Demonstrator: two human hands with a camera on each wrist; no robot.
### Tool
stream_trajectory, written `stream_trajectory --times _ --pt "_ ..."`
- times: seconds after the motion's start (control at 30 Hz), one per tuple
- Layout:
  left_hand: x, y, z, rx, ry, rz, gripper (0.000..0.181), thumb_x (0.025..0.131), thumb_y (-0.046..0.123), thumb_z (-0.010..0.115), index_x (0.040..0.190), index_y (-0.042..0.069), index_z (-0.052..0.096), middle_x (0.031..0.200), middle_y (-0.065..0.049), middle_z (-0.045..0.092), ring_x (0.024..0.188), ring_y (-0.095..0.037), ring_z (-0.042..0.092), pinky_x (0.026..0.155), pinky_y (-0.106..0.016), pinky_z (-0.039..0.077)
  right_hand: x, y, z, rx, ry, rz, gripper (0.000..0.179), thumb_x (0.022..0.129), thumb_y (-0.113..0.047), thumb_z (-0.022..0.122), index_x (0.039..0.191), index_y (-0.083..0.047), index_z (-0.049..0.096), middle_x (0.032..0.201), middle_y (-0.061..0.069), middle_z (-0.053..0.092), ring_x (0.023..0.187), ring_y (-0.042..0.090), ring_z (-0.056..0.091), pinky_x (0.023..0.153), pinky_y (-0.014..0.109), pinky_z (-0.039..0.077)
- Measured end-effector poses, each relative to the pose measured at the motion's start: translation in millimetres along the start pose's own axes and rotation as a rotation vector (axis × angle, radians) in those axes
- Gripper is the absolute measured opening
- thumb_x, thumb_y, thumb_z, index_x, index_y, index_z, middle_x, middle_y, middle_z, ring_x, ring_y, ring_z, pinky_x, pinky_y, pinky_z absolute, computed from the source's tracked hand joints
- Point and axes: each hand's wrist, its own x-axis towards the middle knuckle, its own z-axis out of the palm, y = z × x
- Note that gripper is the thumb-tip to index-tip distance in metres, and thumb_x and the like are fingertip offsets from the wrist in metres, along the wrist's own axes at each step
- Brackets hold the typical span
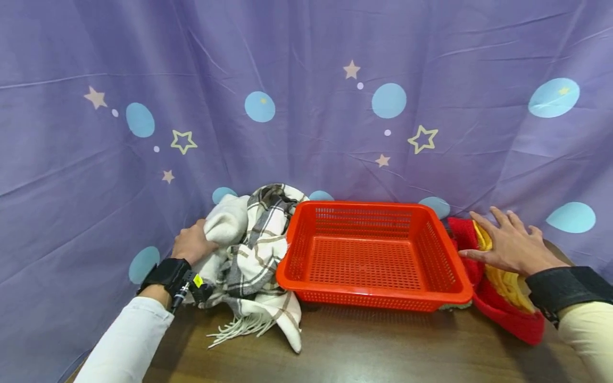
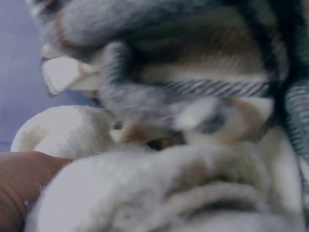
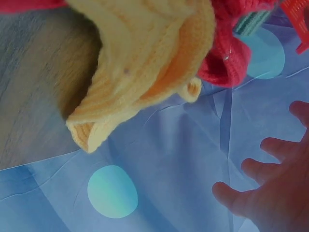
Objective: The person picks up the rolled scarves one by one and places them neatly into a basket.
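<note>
On the left, a white plaid scarf [image 1: 261, 250] with grey and brown stripes and a fringe lies in a heap. My left hand [image 1: 193, 243] grips a white bunched fold at its left side; most of the fingers are hidden behind the cloth. The left wrist view, slightly blurred, shows the scarf's folds [image 2: 145, 188] close up beside the hand [image 2: 26, 186]. At the right, my right hand [image 1: 514, 242] is spread, fingers straight and apart, over a yellow knitted piece [image 1: 507, 284] and a red knitted piece [image 1: 512, 316]. It holds nothing.
An empty red plastic basket [image 1: 369, 298] with perforated sides stands between the two heaps. A bit of green knit [image 1: 455, 306] shows under its right corner. All lie on a brown wooden table [image 1: 354, 346], with a purple patterned curtain [image 1: 316, 149] behind and at the left.
</note>
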Motion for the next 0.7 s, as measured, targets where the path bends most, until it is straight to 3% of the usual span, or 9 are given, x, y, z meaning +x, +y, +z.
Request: stream_trajectory --times 0.13,0.3,0.53,0.7 --pt "-0.3 -5.9 -11.4 -0.017 0.072 -0.003 0.064 0.079 0.022 0.077 0.130 -0.006 0.049 0.117 -0.043 0.057 0.101 -0.065 0.056 0.076 -0.067 0.047 -0.7 1.2 -2.4 0.004 -0.004 0.008 0.110 0.080 -0.074 0.065 0.156 -0.005 0.025 0.152 0.043 0.015 0.134 0.067 0.012 0.094 0.085 0.017" --pt "0.0 -2.6 -33.8 -0.013 0.155 0.042 0.063 0.081 0.022 0.077 0.130 -0.006 0.050 0.115 -0.042 0.058 0.098 -0.066 0.056 0.074 -0.068 0.044 1.6 1.3 -6.2 0.006 -0.012 0.011 0.112 0.080 -0.075 0.064 0.158 -0.006 0.023 0.153 0.043 0.014 0.134 0.067 0.011 0.095 0.085 0.016" --pt "4.9 21.9 -65.5 -0.022 0.207 0.108 0.062 0.080 0.022 0.077 0.131 -0.003 0.051 0.116 -0.038 0.060 0.099 -0.064 0.057 0.076 -0.068 0.043 5.4 -1.6 -18.2 -0.024 0.020 -0.004 0.112 0.080 -0.074 0.065 0.157 -0.004 0.024 0.152 0.044 0.017 0.134 0.066 0.015 0.095 0.085 0.019" --pt "9.0 44.0 -82.8 -0.035 0.201 0.153 0.066 0.081 0.024 0.075 0.138 0.001 0.050 0.118 -0.034 0.061 0.099 -0.061 0.058 0.075 -0.066 0.045 8.2 -6.7 -29.1 -0.048 0.059 -0.023 0.112 0.081 -0.074 0.064 0.158 -0.005 0.022 0.152 0.043 0.018 0.134 0.065 0.017 0.094 0.084 0.022"
